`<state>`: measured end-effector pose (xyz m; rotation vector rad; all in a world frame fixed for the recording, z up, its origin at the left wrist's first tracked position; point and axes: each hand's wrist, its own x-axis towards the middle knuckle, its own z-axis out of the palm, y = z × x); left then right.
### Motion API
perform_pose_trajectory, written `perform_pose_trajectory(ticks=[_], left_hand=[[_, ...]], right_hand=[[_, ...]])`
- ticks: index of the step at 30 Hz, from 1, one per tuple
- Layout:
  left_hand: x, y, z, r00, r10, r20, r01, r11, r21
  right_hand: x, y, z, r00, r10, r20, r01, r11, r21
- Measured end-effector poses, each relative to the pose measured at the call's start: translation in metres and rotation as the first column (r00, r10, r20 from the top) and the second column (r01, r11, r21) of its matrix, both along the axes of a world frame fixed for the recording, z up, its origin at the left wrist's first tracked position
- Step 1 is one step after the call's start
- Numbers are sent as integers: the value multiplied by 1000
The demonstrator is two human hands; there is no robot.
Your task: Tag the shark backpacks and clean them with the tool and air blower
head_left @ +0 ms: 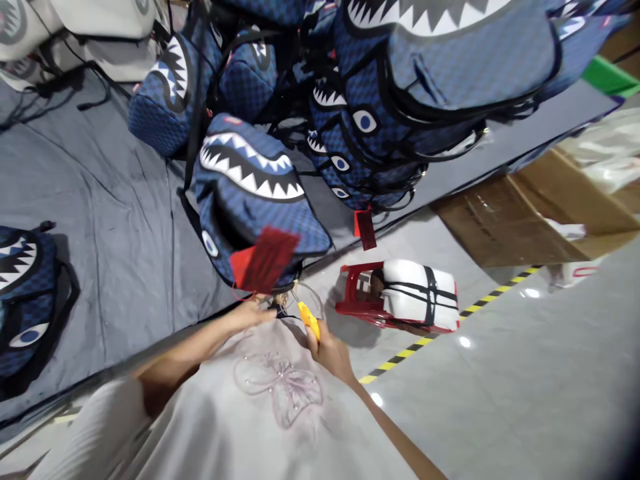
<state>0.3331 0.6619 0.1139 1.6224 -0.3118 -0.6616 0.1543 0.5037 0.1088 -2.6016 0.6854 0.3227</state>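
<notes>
A blue checked backpack [250, 180] with a printed shark mouth and eye lies at the table edge, right in front of me. My left hand [253, 313] is closed on its near end, beside some metal hardware; the fingertips are partly hidden. A red tag [270, 260], blurred, hangs over that end of the bag. In my right hand [327, 350] is a yellow-handled tool [309, 321], its thin metal tip pointing up toward the hardware. The tip is too blurred to tell the tool's kind. A thin wire or cord loop shows around it.
Stacked shark backpacks [370, 133] fill the back of the grey-covered table [100, 187]. Another backpack [25, 300] lies at left; pale bags [110, 40] stand behind. On the floor are a red-framed trolley [360, 307] with a strapped white load and an open cardboard box [500, 227].
</notes>
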Motion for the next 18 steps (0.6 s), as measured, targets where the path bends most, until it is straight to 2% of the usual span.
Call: perform_pose_trajectory(ticks=[2, 3, 5, 6, 7, 8, 10, 12, 14, 15, 18], left_hand=[[-4, 23, 11, 987, -158, 29, 156, 985, 69], [-1, 29, 15, 982, -163, 93, 152, 982, 111], [14, 32, 21, 935, -98, 341, 6, 965, 260], [24, 29, 20, 881, -89, 466, -93, 931, 354], [34, 24, 18, 830, -128, 543, -165, 874, 457], [42, 20, 14, 806, -205, 555, -187, 803, 567], [54, 15, 5, 807, -396, 437, -82, 659, 748], [57, 15, -4, 762, -540, 358, 22, 574, 818], [56, 19, -7, 712, -581, 394, 4, 565, 825], [56, 21, -6, 713, -562, 419, -29, 573, 819], [70, 25, 11, 783, -379, 494, -181, 620, 763]], right_hand=[[11, -4, -4, 993, 4, -121, 1, 999, 46], [15, -6, -6, 988, 1, -156, 8, 998, 63], [18, -10, -10, 982, -21, -187, 37, 996, 85], [17, -13, -11, 981, -35, -189, 54, 994, 98], [14, -15, -12, 981, -47, -191, 70, 991, 114], [10, -18, -12, 979, -57, -196, 83, 988, 127], [0, -22, -11, 976, -79, -203, 112, 981, 157], [-9, -25, -9, 978, -110, -175, 146, 967, 209], [-12, -25, -7, 982, -152, -113, 179, 941, 289], [-12, -24, -5, 983, -170, -68, 183, 923, 338], [-3, -18, -2, 977, -200, 75, 144, 874, 464]])
